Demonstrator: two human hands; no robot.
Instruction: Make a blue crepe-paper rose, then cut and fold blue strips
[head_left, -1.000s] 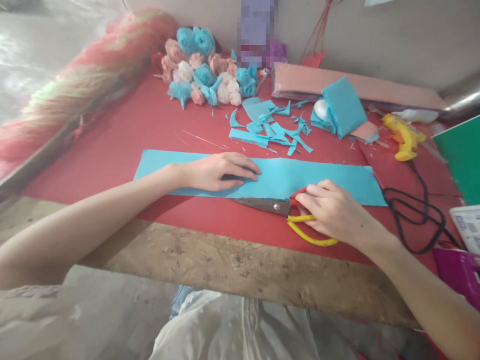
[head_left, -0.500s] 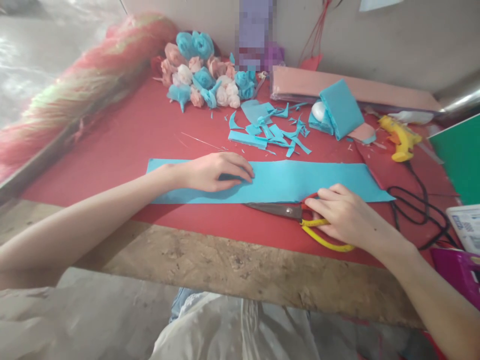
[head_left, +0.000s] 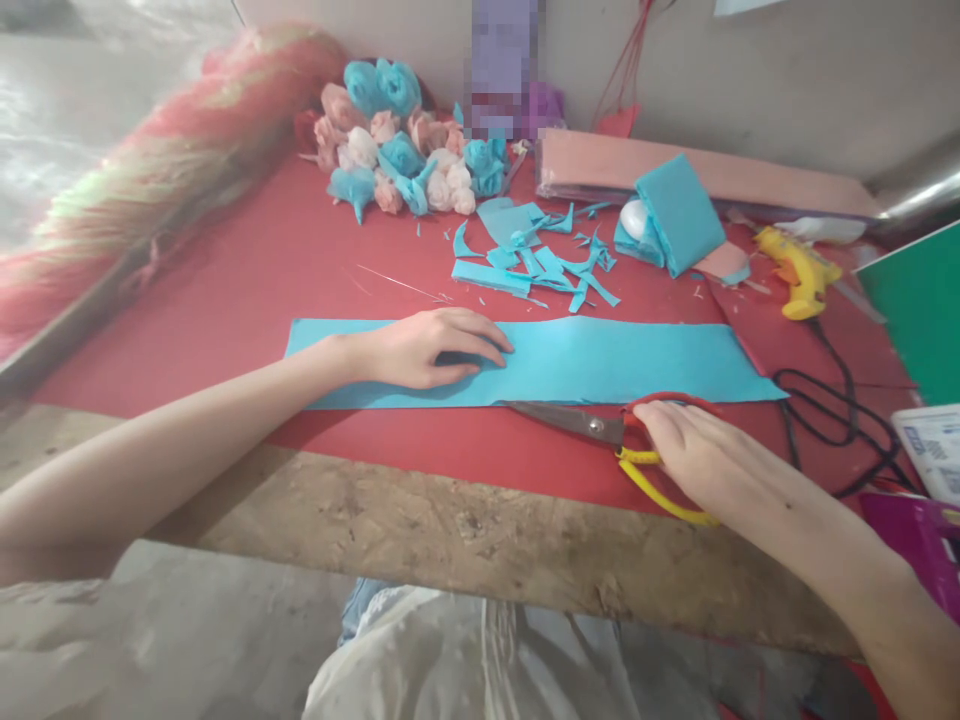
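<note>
A long blue paper strip (head_left: 622, 360) lies flat across the red table cover. My left hand (head_left: 442, 348) rests palm down on its left half, fingers loosely spread and pointing right. On the right, my right hand (head_left: 686, 440) is closed around the red and yellow handles of a pair of scissors (head_left: 596, 428). The dark blades point left along the strip's near edge, their tip just right of and below my left hand. Part of the handles is hidden under my right hand.
Blue scraps (head_left: 532, 260) lie beyond the strip, with paper roses (head_left: 401, 155) behind them to the left. A folded blue piece (head_left: 681, 215), a yellow glue gun (head_left: 802, 270) and its black cord (head_left: 847, 440) are at the right. The wooden edge (head_left: 450, 530) is nearest me.
My right hand has moved a little to the right and nearer me with the scissors. My left hand has stayed almost in place on the strip.
</note>
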